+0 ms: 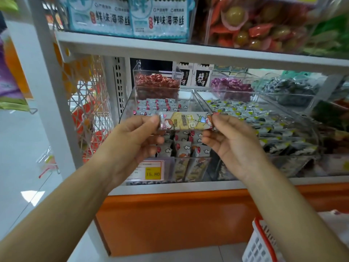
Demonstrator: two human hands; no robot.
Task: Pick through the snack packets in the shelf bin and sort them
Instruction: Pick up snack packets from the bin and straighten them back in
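price tag: 16.80 | blue packets on upper shelf: 鲜味海带丝

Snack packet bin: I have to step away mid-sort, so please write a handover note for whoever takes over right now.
Left hand pinches the left end of one long packet; right hand pinches its right end.
The packet is held level above the clear bin.
Many grey packets lie in the bin.
Done: one packet is out of the bin, in hand; where sorted ones go is not visible.
Left: place this packet, then go through the rest.
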